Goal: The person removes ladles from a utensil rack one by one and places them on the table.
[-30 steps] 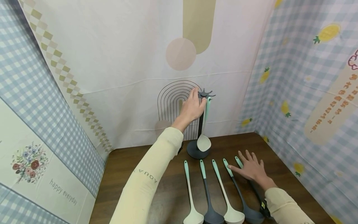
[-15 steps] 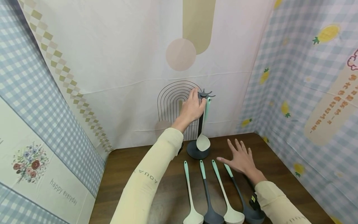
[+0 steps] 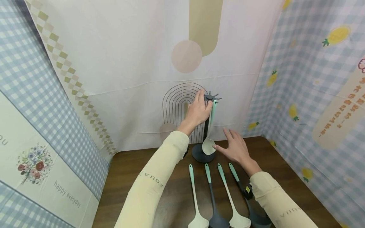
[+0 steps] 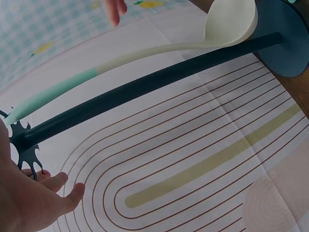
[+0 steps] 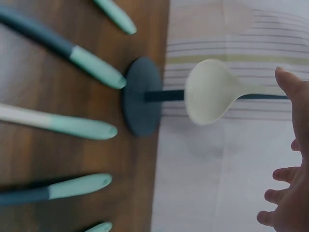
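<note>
My left hand point(image 3: 196, 112) holds the hook ring at the top of a dark utensil rack point(image 4: 145, 89), its thumb close to the hung ladle's handle. From one hook hangs a cream ladle point(image 3: 208, 146) with a mint-green handle, its bowl low over the round base. To the right of that bowl, my right hand point(image 3: 237, 149) is raised with spread fingers and holds nothing. In the right wrist view the right thumb point(image 5: 289, 82) overlaps the ladle's stem.
In front of the rack, several ladles lie in a row on the wooden table point(image 3: 137, 167), handles toward it; one is a cream ladle point(image 3: 198, 218), another a grey ladle point(image 3: 219, 220). The right sleeve covers part of the row. A patterned cloth point(image 3: 137, 63) hangs behind.
My right hand has moved left and up, from above the rightmost ladles to beside the hung ladle. The left hand stays at the rack's top.
</note>
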A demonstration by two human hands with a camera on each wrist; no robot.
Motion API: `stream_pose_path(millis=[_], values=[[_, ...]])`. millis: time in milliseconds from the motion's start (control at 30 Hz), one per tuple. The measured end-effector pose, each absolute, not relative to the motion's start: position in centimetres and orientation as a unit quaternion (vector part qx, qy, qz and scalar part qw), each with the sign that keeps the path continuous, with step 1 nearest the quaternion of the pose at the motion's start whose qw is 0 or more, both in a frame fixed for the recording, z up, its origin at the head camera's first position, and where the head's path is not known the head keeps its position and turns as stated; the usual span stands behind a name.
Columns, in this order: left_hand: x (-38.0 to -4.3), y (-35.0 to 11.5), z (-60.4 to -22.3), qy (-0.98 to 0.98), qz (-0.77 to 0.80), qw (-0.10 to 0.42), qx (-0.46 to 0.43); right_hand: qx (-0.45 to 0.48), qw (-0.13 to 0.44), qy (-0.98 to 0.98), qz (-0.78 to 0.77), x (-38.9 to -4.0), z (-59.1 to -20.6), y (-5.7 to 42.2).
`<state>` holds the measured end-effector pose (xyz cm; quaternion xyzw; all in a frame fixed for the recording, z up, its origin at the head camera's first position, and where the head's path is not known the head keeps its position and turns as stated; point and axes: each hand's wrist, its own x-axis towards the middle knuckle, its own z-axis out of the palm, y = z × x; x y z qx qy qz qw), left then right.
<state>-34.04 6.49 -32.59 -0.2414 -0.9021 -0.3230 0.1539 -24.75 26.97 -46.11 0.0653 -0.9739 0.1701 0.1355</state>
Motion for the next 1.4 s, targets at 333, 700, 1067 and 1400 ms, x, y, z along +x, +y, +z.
stream_pose_path(millis=[333,700,1067,1400], values=[[-34.2,6.4,-32.7,-0.900,-0.323,0.158,-0.249,0.091,0.165,-0.945,0.269,-27.0,-43.0,23.5],[-34.4,6.6,-33.0,-0.900,-0.325,0.159,-0.242,0.040,0.169,-0.909,0.379,-28.5,-42.2,21.3],[-34.4,6.6,-33.0,-0.899,-0.325,0.157,-0.249,0.020,0.167,-0.884,0.437,-28.4,-43.4,20.3],[-34.3,6.5,-32.9,-0.896,-0.330,0.156,-0.253,0.015,0.213,-0.876,0.433,-27.9,-44.8,20.3]])
